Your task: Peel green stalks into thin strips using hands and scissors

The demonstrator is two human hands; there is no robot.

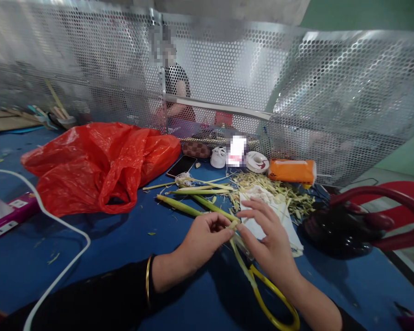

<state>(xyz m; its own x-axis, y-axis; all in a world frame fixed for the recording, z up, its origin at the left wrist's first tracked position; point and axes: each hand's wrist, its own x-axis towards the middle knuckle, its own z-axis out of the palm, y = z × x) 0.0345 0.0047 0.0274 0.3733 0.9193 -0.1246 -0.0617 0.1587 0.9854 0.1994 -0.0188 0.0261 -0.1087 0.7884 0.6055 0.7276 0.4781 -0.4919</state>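
My left hand (207, 239), a gold bangle at its wrist, pinches a thin pale green plant stalk (240, 259) between thumb and fingers. My right hand (269, 239) meets it there, with thumb and forefinger at the same stalk and the other fingers raised apart. The stalk's lower part runs down toward me. Below my right hand lies a yellow loop (276, 299), which looks like a scissor handle; the rest is partly hidden. Just beyond my hands lie several thicker green stalks (181, 205). A white paper (279, 216) is partly behind my right hand.
A heap of plant scraps (296, 197) lies beyond the paper. A red plastic bag (100, 161) and white cable (65, 225) are left; a dark pot (341, 230) with red handle is right. Phone (182, 166), tape roll (257, 162) and orange pack (292, 171) line the perforated screen (227, 69). A person sits behind it.
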